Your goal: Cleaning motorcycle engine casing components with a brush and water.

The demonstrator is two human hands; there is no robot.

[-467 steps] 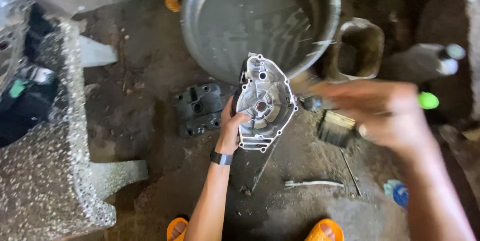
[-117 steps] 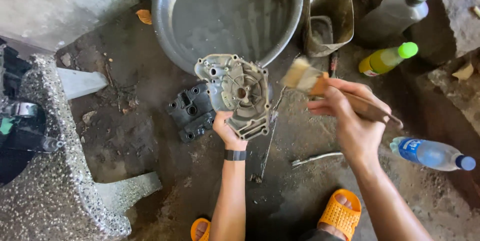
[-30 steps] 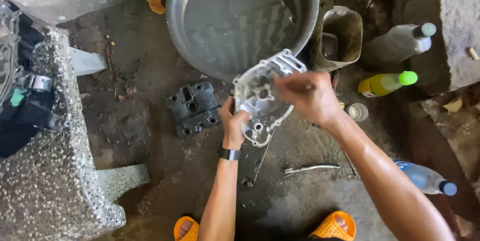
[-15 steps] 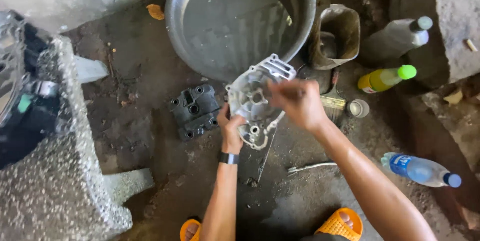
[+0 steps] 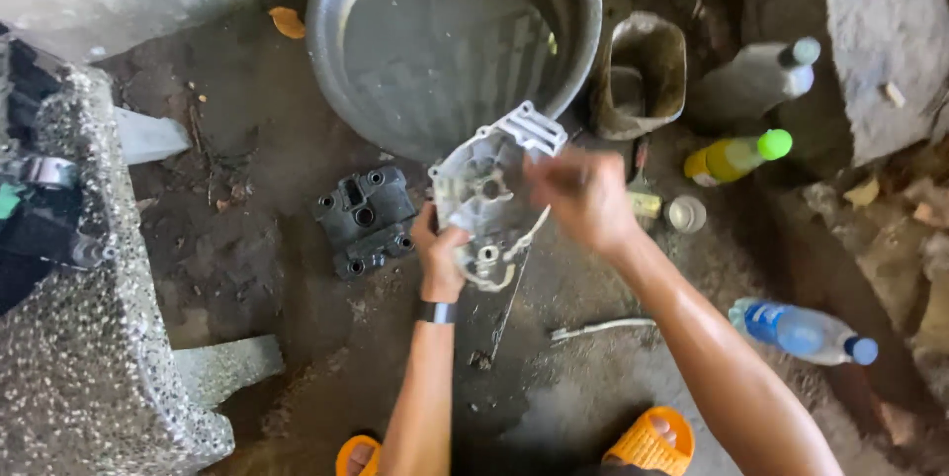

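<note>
Orange sandals [image 5: 647, 441] show at the bottom edge, nearest the person, on a dirty concrete floor [image 5: 297, 338].

Above them, the left hand [image 5: 442, 244] wears a dark wristband and clenches the lower left edge of a pale grey metal engine cover [image 5: 486, 194], holding it tilted, off the floor. The right hand [image 5: 581, 196] sits at the cover's right side, blurred; its fingers close toward the cover's face, but I cannot tell whether that grip is clenched on the cover or on something small.

Just below the grip, a thin metal rod [image 5: 510, 303] lies on the floor, and a pale wrench-like tool [image 5: 603, 328] lies to its right. Well right of the grip and nearer the person lies a clear plastic bottle with a blue cap [image 5: 801, 331].

Just left of the grip, a dark metal engine block piece [image 5: 366, 219] with round bores rests on the floor. Further left stands a speckled stone slab [image 5: 89, 367].

Right of the grip sit a small round lid [image 5: 685, 213] and a yellow bottle with a green cap [image 5: 736, 157], on its side.

Beyond the grip, a large round metal basin [image 5: 435, 31] rests, its rim just behind the cover's upper edge. Right of the basin stands a dirty cut-open container [image 5: 641, 76], then a grey bottle [image 5: 753, 81]. An orange leaf [image 5: 288, 21] lies left of the basin.
</note>
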